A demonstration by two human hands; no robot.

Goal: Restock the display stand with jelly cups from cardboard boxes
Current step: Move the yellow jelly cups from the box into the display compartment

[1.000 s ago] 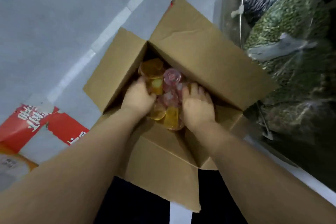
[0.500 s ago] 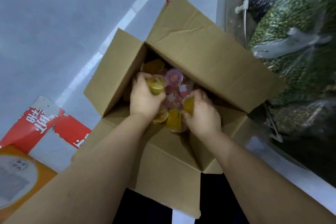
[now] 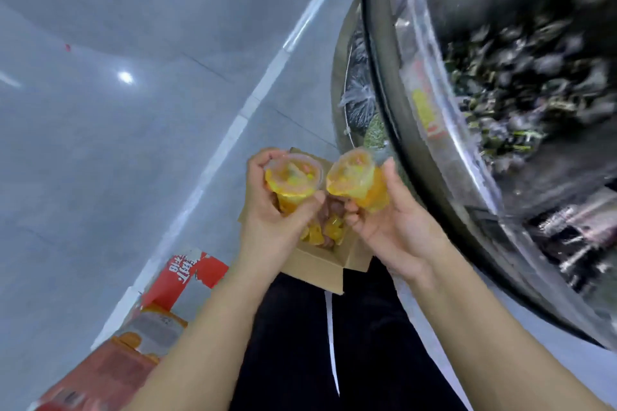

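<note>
My left hand (image 3: 272, 210) grips yellow jelly cups (image 3: 293, 178), the top one showing its clear round lid. My right hand (image 3: 387, 217) holds more yellow jelly cups (image 3: 357, 180) tilted toward the left. Both hands are raised above the open cardboard box (image 3: 325, 265), which sits on the floor below them with more orange and pink cups (image 3: 329, 227) inside. The round display stand (image 3: 467, 197) curves along the right side, its clear wall close to my right hand.
Dark and green wrapped goods (image 3: 521, 100) fill the stand's bins, blurred. A red and orange carton (image 3: 157, 320) lies on the grey floor at lower left. A white floor stripe (image 3: 233, 130) runs diagonally. My dark trousers (image 3: 327, 344) are below the box.
Both hands have lifted out of the box, each holding jelly cups. The view has swung up and toward the display stand, so the box looks smaller and lower.
</note>
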